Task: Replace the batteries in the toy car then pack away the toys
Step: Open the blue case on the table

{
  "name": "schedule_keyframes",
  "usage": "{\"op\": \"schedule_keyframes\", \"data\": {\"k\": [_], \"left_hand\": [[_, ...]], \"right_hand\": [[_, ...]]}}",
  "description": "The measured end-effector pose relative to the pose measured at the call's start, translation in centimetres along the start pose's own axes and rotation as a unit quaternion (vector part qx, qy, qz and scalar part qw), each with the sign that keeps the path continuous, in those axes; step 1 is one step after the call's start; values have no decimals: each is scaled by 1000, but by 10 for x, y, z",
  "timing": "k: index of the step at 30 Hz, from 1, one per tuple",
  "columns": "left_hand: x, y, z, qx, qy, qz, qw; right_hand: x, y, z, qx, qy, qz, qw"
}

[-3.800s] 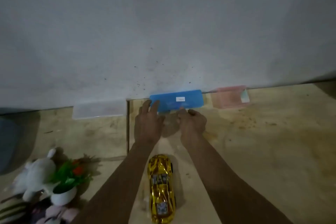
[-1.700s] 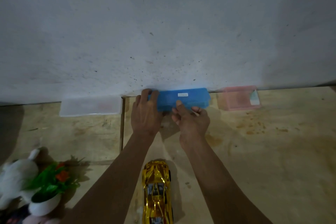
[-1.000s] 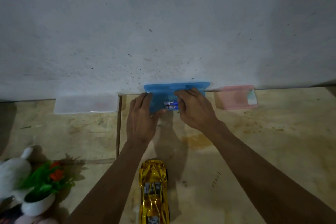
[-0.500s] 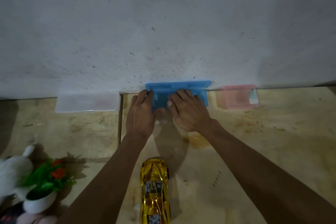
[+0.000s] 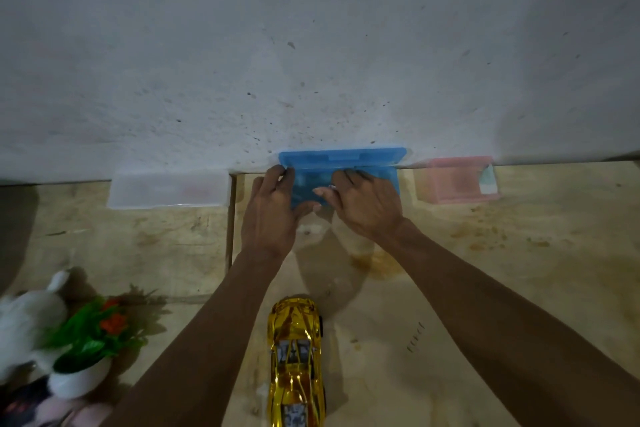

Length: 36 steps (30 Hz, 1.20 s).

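Surface: pale wooden board (image 5: pixel 485 288), stained, with a seam running near to far just left of centre; a grey speckled wall (image 5: pixel 311 45) rises at its far edge.

Blue box (image 5: pixel 388 177): translucent plastic, at the far edge of the board, centre. Its lid (image 5: pixel 341 157) stands raised and leans back against the wall. Contents are hidden by the hands and blurred; cannot tell what lies inside.

Left hand (image 5: pixel 270 215): palm down at the left end of the blue box, fingers spread over its left corner, thumb along the near wall. It steadies the box rather than enclosing it.

Right hand (image 5: pixel 367 204): palm down over the open box, fingers curled into the tray. Whether the fingertips pinch anything cannot be told.

Toy car (image 5: pixel 297 360): gold, shiny, on the board near the viewer, between the two forearms, nose pointing to the far side, touching neither arm.

Clear box (image 5: pixel 168 189): frosted, closed, at the wall left of the blue box, apart from it.

Pink box (image 5: pixel 457 178): translucent, at the wall right of the blue box, with a pale label at its right end.

Near left corner: a white plush toy (image 5: pixel 24 326); beside it a small white pot (image 5: pixel 81 380) with green plastic leaves and orange flowers; further soft items at the frame edge, too dark to identify.
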<state>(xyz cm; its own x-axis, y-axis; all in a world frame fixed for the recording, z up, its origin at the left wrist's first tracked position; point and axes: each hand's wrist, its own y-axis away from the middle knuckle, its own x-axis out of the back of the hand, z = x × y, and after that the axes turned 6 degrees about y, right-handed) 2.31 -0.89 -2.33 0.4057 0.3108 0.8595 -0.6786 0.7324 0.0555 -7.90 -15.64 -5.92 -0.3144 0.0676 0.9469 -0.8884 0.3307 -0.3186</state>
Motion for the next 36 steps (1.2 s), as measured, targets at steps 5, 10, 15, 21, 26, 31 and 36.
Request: {"op": "schedule_keyframes", "data": {"k": [5,10,15,21,26,31,36], "left_hand": [[1,0,2,6,-2,-5,1000],[2,0,2,4,-13,-12,1000],[3,0,3,5,-20,-15,1000],[0,-2,0,2,-21,-10,1000],[0,-1,0,2,-19,-6,1000],[-1,-1,-1,5,-19,-7,1000],[0,-1,1,8,-24,-13,1000]], "right_hand": [[-2,0,1,-37,-69,90,993],[21,6,-5,-1,-143,160,977],[12,47,-15,147,-186,75,969],[0,47,-4,259,-126,35,957],[0,57,-4,231,-109,21,967],[5,57,-5,231,-109,15,967],[8,56,-4,224,-115,2,968]]}}
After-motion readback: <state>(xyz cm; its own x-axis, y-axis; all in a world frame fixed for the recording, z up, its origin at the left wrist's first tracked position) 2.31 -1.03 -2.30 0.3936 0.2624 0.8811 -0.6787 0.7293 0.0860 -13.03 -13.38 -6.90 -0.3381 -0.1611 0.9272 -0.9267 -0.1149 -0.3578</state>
